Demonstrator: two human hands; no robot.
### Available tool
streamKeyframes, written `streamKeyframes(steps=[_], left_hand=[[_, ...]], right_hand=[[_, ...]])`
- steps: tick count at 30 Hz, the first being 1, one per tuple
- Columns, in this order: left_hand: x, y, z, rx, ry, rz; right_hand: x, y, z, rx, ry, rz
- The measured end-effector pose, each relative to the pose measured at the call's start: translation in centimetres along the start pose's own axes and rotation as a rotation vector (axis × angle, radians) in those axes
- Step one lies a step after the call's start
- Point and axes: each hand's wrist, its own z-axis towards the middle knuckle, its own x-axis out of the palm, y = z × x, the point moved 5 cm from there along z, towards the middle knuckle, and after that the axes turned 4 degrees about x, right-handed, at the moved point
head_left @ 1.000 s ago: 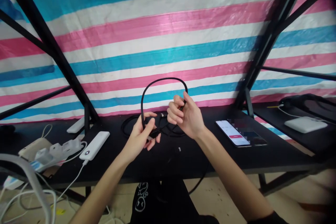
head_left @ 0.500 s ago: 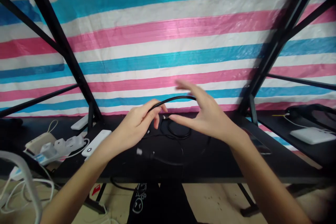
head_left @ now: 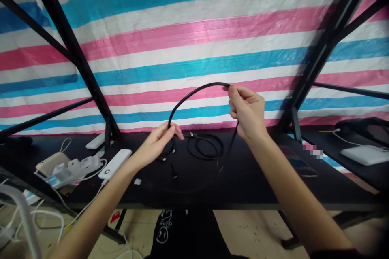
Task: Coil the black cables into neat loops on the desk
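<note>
A black cable (head_left: 199, 88) arches through the air between my two hands, above the black tabletop. My left hand (head_left: 158, 142) pinches it near the arch's left foot, thumb against the fingers. Higher up, my right hand (head_left: 247, 109) closes round the other side of the arch, and a length of cable hangs down below it. On the table behind lies a coil of thinner black cable (head_left: 209, 154), with small connector ends near it. A small white piece (head_left: 137, 181) lies below my left forearm's wrist side.
Left of my arm are a white power bank (head_left: 117, 162) with a cable plugged in and a power strip (head_left: 79, 168) with several chargers. A phone (head_left: 299, 162) lies right of my right forearm. Black metal frame bars (head_left: 86, 75) rise on both sides before a striped sheet (head_left: 194, 44).
My right hand, open beside the cable before, has closed on it and lifted. The cable's arch is now taller. My left hand has moved slightly left and down.
</note>
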Motion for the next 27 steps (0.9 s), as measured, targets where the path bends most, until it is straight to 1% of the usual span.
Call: streamKeyframes(steps=[1,3,5,6,7,10,11,13,15,17,19,21,22,23,24,25,27], left_hand=[[0.6,0.2,-0.2,-0.002,0.012,-0.047],[2.0,0.3,-0.5,-0.015,0.088,-0.141],[3.3,0.2,-0.8,-0.04,0.182,-0.199],[3.8,0.2,-0.9,-0.058,0.202,-0.212],[4.0,0.3,-1.0,-0.072,0.191,-0.221],[4.0,1.0,-0.7,-0.07,0.046,-0.307],[4.0,1.4,-0.6,-0.066,0.022,-0.36],[4.4,2.6,-0.3,-0.073,0.035,-0.445],[4.5,3.9,0.0,-0.103,0.055,-0.46],[4.1,5.1,0.4,-0.125,0.025,-0.443],[3.3,5.9,0.8,-0.122,-0.014,-0.44],[2.6,6.6,0.8,-0.135,-0.017,-0.403],[2.5,7.0,0.6,-0.174,0.01,-0.355],[2.6,7.5,0.2,-0.24,0.058,-0.293],[3.0,8.1,-0.6,-0.331,0.134,-0.231],[3.5,8.6,-1.5,-0.431,0.238,-0.181],[5.0,9.1,-4.1,-0.594,0.501,-0.172]], right_hand=[[0.2,-0.2,-0.1,0.024,-0.05,0.039],[0.8,-0.4,-0.3,0.051,-0.158,0.119],[1.6,-0.2,-0.7,0.048,-0.193,0.164],[2.0,-0.1,-0.8,0.049,-0.199,0.182],[2.4,0.1,-1.0,0.059,-0.199,0.198],[3.1,0.4,-1.2,0.116,-0.194,0.247],[3.2,0.4,-1.2,0.134,-0.198,0.266],[3.1,0.2,-0.9,0.161,-0.217,0.308],[2.6,-0.3,-0.3,0.178,-0.25,0.333],[1.9,-1.0,0.5,0.208,-0.252,0.323],[1.2,-1.9,1.5,0.265,-0.222,0.3],[0.6,-2.7,2.5,0.328,-0.184,0.307],[0.3,-3.0,2.9,0.348,-0.173,0.325],[0.1,-3.1,3.2,0.357,-0.174,0.348],[-0.2,-3.1,3.5,0.359,-0.184,0.374],[-0.5,-2.9,3.6,0.353,-0.205,0.395],[-1.0,-2.4,3.9,0.326,-0.268,0.418]])
